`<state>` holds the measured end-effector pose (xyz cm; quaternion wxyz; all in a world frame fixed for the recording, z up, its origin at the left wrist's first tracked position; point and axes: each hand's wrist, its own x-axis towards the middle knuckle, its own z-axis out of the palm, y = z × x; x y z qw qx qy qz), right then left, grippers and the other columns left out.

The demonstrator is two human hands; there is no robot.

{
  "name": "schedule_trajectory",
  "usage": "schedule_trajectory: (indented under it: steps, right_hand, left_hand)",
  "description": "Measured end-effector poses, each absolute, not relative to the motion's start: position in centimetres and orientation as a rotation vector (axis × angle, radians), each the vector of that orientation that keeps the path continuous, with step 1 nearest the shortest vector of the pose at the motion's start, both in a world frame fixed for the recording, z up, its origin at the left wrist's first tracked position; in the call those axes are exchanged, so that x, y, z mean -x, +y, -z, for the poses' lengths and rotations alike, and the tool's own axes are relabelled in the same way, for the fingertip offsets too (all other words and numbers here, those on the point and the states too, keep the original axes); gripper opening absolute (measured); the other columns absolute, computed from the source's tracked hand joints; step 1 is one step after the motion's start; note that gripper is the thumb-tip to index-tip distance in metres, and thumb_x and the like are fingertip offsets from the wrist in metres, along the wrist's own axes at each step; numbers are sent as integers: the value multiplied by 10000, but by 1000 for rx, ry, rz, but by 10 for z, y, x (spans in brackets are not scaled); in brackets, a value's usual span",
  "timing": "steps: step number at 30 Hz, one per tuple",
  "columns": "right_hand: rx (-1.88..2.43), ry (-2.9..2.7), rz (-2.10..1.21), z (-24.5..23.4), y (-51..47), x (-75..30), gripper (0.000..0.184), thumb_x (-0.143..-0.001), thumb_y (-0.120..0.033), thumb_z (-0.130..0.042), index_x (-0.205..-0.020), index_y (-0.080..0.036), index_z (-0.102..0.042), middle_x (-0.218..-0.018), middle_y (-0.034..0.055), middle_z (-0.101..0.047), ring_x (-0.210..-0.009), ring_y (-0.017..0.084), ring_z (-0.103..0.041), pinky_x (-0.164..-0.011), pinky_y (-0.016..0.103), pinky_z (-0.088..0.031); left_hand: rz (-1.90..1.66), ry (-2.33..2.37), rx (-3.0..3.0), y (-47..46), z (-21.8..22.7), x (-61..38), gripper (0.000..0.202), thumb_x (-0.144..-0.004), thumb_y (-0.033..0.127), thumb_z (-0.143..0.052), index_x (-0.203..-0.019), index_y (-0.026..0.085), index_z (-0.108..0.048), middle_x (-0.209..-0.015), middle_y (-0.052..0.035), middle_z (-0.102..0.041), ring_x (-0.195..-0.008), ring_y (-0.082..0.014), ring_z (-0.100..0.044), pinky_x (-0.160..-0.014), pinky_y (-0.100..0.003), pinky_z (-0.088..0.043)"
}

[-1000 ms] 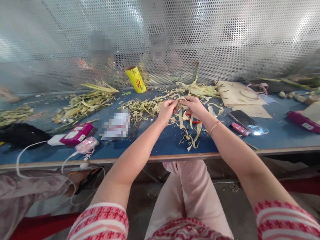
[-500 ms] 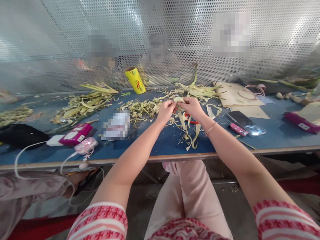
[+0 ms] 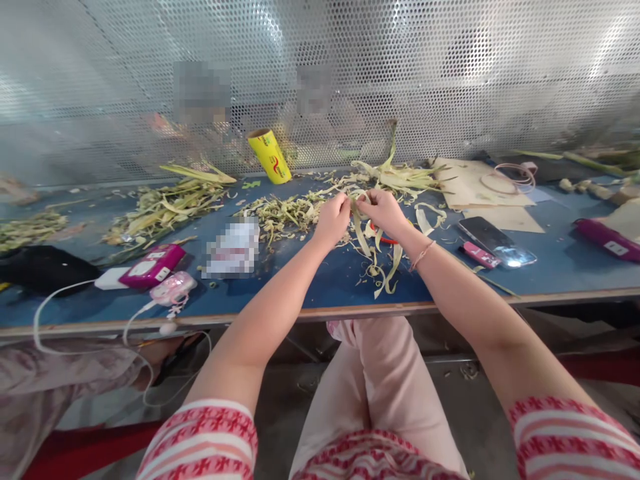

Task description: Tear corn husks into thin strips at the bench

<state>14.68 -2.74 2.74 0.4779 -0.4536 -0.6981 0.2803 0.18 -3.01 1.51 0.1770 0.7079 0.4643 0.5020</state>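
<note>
1. Both hands meet over the middle of the blue tabletop [image 3: 310,287], closer to its far edge than to its near one. The left hand [image 3: 334,219] and right hand [image 3: 384,210] have their fingertips almost touching.
2. Grip: on each hand the thumb and fingers are pinched together on the top of the pale yellow-green leaf strips [image 3: 361,233].
3. From the pinch the strips hang down and trail toward the near edge, long axis running far to near. Their curled ends lie on the tabletop just short of that edge. Neither hand is the nearer, as both hold the same upper end.
4. Hard to make out: the fingertips cover each other, so I cannot tell which strand is in which hand.
5. A red loop [image 3: 385,239] lies under the right wrist, perhaps a scissor handle, mostly hidden.
6. Just left of the left hand is a heap of shredded leaf scraps [image 3: 285,213]. A black phone [image 3: 495,241] lies toward the right edge.
</note>
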Motion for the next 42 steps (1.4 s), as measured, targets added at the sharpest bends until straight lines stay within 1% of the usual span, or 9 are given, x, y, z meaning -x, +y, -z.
schedule_trajectory:
  steps: [5,10,14,19,23,28,36,39,42]
  right_hand:
    - [1057,-1744,-795,-27,-27,-148,201,-829,-223,-540,-643,-193,-469,-504,-74,-331,-464,64,-309,-441,217,-225]
    - [988,-1651,-985,-26,-27,-147,201,-845,-213,-554,-665,-195,-465,-513,-82,-353,-404,43,-296,-386,203,-232]
    - [943,-1563,-1142,-27,-28,-145,184,-833,-235,-612,-689,-183,-512,-522,-83,-387,-383,32,-285,-348,195,-228]
    - [910,-1524,-1269,-29,-29,-145,298,-799,-337,-714,-662,-173,-506,-501,-93,-352,-390,20,-250,-339,182,-190]
    - [900,-1509,-1273,-27,-27,-145,309,-833,-351,-684,-660,-176,-497,-505,-76,-418,-385,20,-250,-340,181,-203]
    - [878,-1528,-1223,-23,-25,-146,241,-880,-298,-619,-699,-178,-516,-557,-43,-509,-395,30,-324,-345,170,-233]
    - [940,-1417,-1306,-28,-27,-148,299,-889,-333,-626,-674,-174,-493,-491,-57,-476,-355,15,-258,-329,162,-202]
    - [957,-1422,-1295,-27,-25,-149,317,-858,-364,-671,-669,-162,-517,-507,-40,-511,-361,17,-308,-326,162,-197]
    - [942,-1401,-1294,-28,-25,-150,289,-868,-313,-658,-669,-157,-518,-505,-51,-481,-362,12,-309,-326,158,-194]
  left_hand:
    - [-1396,1256,-2007,-29,-13,-2,324,-939,289,-492,-631,219,-418,-570,13,-474,-579,-154,-464,-631,-281,-332]
    - [-1390,1244,-2008,-31,-15,-3,319,-943,297,-497,-645,221,-412,-584,10,-487,-590,-154,-468,-659,-287,-338]
    - [-1389,1235,-1994,-31,-14,-4,328,-941,319,-504,-647,226,-393,-587,8,-497,-592,-157,-476,-670,-292,-347]
    - [-1417,1214,-1962,-28,-12,-3,326,-927,297,-531,-635,225,-405,-576,6,-491,-582,-154,-465,-672,-300,-352]
    - [-1435,1193,-1845,-26,-10,-5,314,-917,317,-553,-641,219,-439,-585,4,-510,-586,-149,-493,-647,-292,-374]
    - [-1411,1227,-1744,-29,-12,-9,307,-939,228,-490,-639,213,-426,-571,12,-503,-549,-131,-500,-606,-280,-373]
    - [-1377,1180,-1739,-34,-17,-10,314,-923,248,-540,-626,206,-447,-563,14,-509,-549,-119,-508,-603,-263,-385]
    - [-1356,1136,-1736,-32,-14,-9,319,-937,293,-513,-636,204,-459,-577,9,-531,-557,-120,-518,-614,-262,-407]
    - [-1356,1054,-1716,-29,-11,-7,309,-954,310,-462,-667,201,-493,-616,-3,-570,-567,-121,-534,-622,-269,-424]
